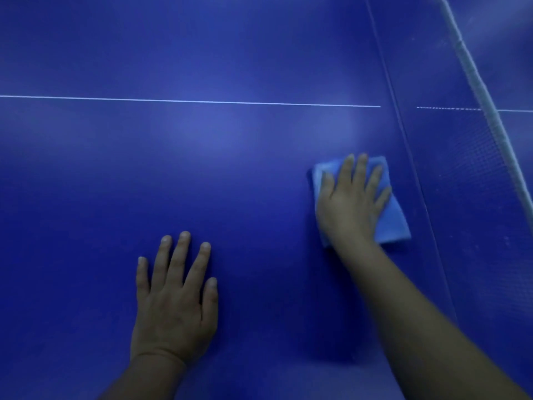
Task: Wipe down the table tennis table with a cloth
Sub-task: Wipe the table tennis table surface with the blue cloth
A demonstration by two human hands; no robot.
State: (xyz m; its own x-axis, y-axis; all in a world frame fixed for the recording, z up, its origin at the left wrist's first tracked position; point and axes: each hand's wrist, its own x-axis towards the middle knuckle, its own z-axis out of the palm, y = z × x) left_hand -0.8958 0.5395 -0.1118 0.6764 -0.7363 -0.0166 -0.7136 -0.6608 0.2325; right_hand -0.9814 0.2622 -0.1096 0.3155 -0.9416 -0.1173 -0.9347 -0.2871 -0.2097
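The blue table tennis table [202, 174] fills the view. A folded light blue cloth [393, 217] lies flat on it at the right, close to the net. My right hand [350, 200] presses down on the cloth with straight, spread fingers and covers most of it. My left hand [176, 295] rests flat on the bare table surface at the lower middle, fingers straight and spread, holding nothing.
A thin white centre line [187, 101] runs across the table from left to right. The net [478, 157] with its white top band [473, 73] slants down the right side. A seam in the table [403, 131] runs just left of the net.
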